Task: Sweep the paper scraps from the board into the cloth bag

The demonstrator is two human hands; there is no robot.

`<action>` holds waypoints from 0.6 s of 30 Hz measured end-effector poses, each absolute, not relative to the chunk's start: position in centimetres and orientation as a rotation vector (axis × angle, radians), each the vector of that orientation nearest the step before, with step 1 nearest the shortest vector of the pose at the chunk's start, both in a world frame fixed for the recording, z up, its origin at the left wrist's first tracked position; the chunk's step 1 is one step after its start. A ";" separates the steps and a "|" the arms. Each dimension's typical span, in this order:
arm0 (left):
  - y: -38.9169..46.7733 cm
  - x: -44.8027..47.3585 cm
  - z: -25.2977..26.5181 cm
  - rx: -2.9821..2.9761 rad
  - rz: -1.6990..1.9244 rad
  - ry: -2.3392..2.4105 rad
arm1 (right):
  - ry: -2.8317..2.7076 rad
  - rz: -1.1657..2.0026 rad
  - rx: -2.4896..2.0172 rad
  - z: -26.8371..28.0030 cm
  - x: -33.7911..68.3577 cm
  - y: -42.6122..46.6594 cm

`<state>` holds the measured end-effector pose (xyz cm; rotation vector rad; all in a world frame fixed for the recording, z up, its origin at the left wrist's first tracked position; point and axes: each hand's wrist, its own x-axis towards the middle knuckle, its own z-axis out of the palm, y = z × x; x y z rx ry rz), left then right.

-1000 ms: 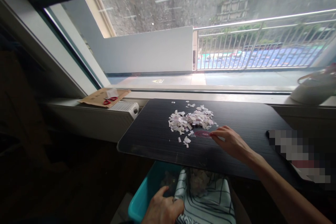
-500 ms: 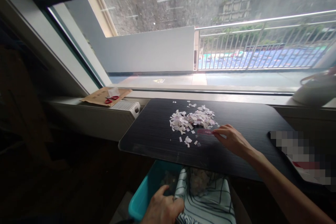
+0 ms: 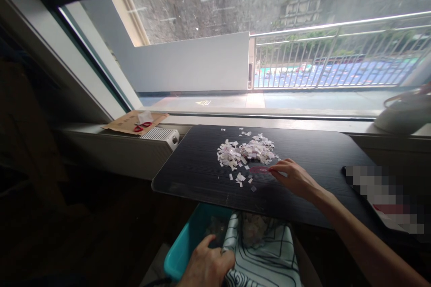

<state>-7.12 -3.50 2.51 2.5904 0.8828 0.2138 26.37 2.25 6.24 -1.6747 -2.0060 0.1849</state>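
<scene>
Left fingers [image 3: 206,243] gripping patterned cloth [image 3: 266,262] beside a teal tub [image 3: 175,258]; right fingers [image 3: 276,168] pinching a pink strip [image 3: 258,170].
Pale bits [image 3: 254,231] already sit in the cloth; a paper-scrap heap [image 3: 257,149] is still on the worktop [image 3: 313,148], left of and beyond the right fingers.

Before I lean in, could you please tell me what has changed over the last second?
Two small pale scraps now lie on the near side of the translucent pink strip, on a spot of the black tabletop bare a second ago. Nothing was grasped or released: the right hand still pinches the strip, the left hand stays by the pale-blue, dark-lined fabric, and the scrap heap looks unchanged.
</scene>
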 end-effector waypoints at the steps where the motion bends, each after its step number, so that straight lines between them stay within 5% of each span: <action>1: -3.5 -7.2 2.4 2.600 0.213 0.882 | -2.022 0.191 -1.658 6.2 26.3 2.6; 18: -4.0 -7.1 3.9 2.504 0.033 0.977 | -2.035 0.324 -1.664 6.0 27.7 -0.4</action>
